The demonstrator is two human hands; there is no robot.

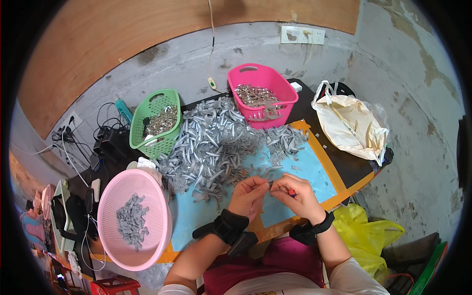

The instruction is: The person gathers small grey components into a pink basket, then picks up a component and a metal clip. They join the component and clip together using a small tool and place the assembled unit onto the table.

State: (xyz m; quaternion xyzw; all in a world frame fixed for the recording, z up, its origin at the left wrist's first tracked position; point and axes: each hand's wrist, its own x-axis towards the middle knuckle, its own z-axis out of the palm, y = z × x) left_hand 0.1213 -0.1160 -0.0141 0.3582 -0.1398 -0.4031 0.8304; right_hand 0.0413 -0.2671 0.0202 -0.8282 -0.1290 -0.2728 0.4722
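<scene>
My left hand [247, 197] and my right hand [299, 195] meet fingertip to fingertip above the blue sheet [319, 172]. Both are closed. Between the left fingertips is a small dark-grey piece, mostly hidden, apparently one of the grey strips. A small red-ended tool [292, 192] shows in my right hand; the fingers cover the rest of it. Just beyond my hands spreads a big heap of short, curved grey strips [209, 140], some with a shiny face. At the left, a pale pink basket [164, 221] contains a pile of small grey pieces [132, 221].
A green basket [172, 96] and a bright pink basket [280, 78], both with shiny metal parts, stand at the back. Orange tape [322, 155] borders the sheet. A cream bag [349, 123] lies back right, with a yellow plastic bag [361, 236] below. Cables [73, 147] crowd the left.
</scene>
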